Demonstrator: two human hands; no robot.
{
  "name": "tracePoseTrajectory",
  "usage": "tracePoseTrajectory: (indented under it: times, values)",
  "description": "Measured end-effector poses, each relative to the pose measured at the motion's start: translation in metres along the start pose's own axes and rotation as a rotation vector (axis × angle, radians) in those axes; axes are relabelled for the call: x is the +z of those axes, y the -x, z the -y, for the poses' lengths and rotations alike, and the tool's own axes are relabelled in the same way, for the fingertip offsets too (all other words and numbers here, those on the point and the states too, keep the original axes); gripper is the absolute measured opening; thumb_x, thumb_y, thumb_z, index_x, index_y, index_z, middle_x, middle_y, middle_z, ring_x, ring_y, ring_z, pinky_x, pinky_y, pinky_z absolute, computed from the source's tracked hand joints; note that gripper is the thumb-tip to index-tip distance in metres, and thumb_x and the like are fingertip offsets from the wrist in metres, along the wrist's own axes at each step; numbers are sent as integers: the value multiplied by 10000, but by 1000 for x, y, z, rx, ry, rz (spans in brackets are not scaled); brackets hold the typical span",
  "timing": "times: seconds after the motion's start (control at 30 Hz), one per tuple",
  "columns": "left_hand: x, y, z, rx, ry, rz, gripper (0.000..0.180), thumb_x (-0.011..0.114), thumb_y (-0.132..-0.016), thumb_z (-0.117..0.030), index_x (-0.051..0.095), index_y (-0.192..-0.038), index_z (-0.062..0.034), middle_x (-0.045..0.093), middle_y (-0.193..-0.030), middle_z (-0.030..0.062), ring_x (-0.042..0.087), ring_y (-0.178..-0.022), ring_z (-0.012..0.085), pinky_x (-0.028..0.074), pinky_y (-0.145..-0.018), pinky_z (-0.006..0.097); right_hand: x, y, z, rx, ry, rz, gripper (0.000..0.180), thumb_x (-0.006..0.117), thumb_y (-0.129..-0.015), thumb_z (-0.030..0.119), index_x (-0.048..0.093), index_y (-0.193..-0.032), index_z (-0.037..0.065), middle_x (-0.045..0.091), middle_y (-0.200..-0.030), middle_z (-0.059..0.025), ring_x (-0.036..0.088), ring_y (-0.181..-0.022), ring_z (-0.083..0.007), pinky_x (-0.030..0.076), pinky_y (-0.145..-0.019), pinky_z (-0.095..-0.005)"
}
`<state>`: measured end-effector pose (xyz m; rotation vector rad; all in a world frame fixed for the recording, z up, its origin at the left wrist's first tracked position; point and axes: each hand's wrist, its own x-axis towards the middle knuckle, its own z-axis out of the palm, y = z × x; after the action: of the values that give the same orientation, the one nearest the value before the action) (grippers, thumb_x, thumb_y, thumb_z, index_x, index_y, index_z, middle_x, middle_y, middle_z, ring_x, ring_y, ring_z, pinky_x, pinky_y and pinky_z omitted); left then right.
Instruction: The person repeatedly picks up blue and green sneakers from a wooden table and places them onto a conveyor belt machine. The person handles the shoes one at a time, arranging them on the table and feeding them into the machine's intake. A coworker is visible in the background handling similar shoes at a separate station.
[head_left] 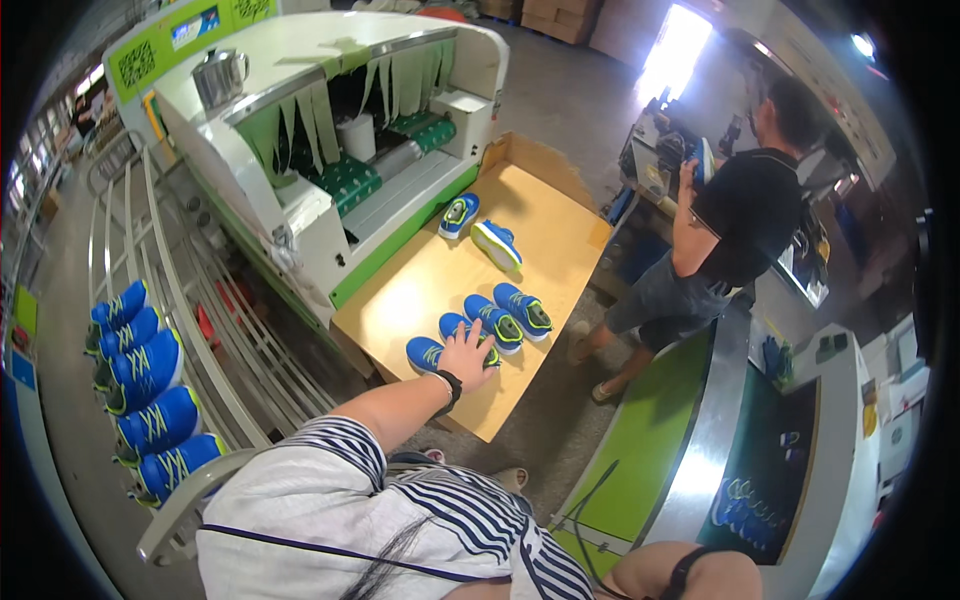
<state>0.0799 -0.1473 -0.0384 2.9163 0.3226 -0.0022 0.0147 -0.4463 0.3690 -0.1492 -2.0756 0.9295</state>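
Observation:
My left hand (pixel 467 358), with a black band at the wrist, reaches over the table (pixel 385 307) from the near side. Its fingers are spread across a blue sneaker (pixel 453 324) with lime-green lining, and the palm hides part of that shoe. Another blue sneaker (pixel 424 352) lies just left of the hand. To the right are two more, one sneaker (pixel 480 306) close by and one sneaker (pixel 517 303) farther along the row. At the far side, one sneaker (pixel 459 215) stands upright while a sneaker (pixel 497 246) rests on its side. My right hand is out of view.
A white and green machine (pixel 345 262) with hanging strips adjoins the table's far left. Several blue sneakers (pixel 150 372) sit on the metal rack (pixel 185 290) at left. A co-worker (pixel 745 190) stands at right, holding a shoe (pixel 704 160). Another green machine (pixel 650 440) stands lower right.

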Motion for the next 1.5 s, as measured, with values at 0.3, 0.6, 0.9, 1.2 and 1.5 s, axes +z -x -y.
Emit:
tracePoseTrajectory:
  times: [0.3,0.6,0.9,1.2,1.5]
  values:
    - [9,-8,-1,62,57,-56,678,651,-871,-460,476,-1445,-145,284,-1562,247,329,-1385,506,363,-1074,569,-64,159,-110,1489,521,-1036,506,715,-879,264,584,-1304,24,617,-1252,-165,594,-1149,-339,454,-1010,-407]
    - [-81,-110,33,-145,417,397,598,614,-870,-587,652,-1218,-101,690,-1090,190,652,-1034,363,512,-888,458,-206,351,-247,1764,632,-566,646,710,-849,430,560,-1332,28,647,-1228,-219,609,-1154,-377,491,-953,-441]
    - [-35,-315,157,-609,304,-410,760,740,-820,-275,393,-1462,-60,500,-1428,202,495,-1305,384,418,-1071,434,-345,439,-410,1576,701,-604,1029,762,-814,343,127,-1539,-19,630,-1169,-315,630,-1044,-449,512,-884,-482]
    - [-26,-252,123,-604,637,-21,891,792,-747,-241,335,-1478,-17,465,-1388,288,508,-1257,413,428,-1057,442,-316,537,-300,1446,1465,-395,666,639,-842,37,399,-1463,11,468,-1430,-227,468,-1294,-393,338,-1105,-487]
    - [27,-246,125,-361,826,-138,905,822,-717,-163,327,-1469,-77,439,-1420,226,490,-1302,345,398,-1101,390,-236,486,-363,1277,625,-1296,1049,813,-803,194,108,-1559,18,420,-1432,-256,474,-1299,-368,382,-1101,-432]
